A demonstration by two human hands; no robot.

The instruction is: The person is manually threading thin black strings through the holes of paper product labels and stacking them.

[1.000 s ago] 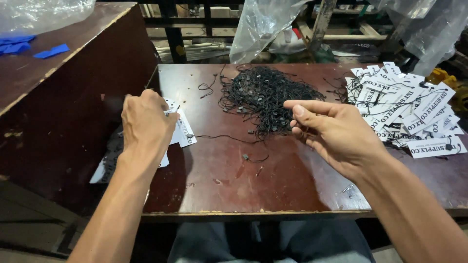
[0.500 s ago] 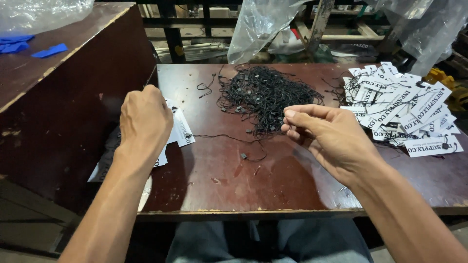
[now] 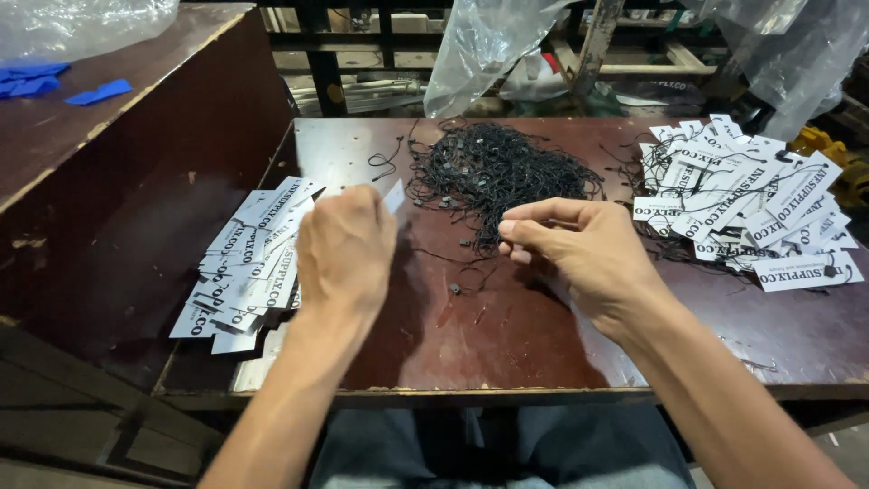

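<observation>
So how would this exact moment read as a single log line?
left hand: holds white paper tag | right hand: pinches black string | pile of strings mid-table | tag stacks left, right

Left hand [image 3: 346, 246] raised, fingers curled shut — right hand [image 3: 579, 254] level, fingers pinched together.

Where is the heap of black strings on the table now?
In the head view, the heap of black strings lies at the table's far middle, beyond the right hand, left of the strung tags.
</observation>
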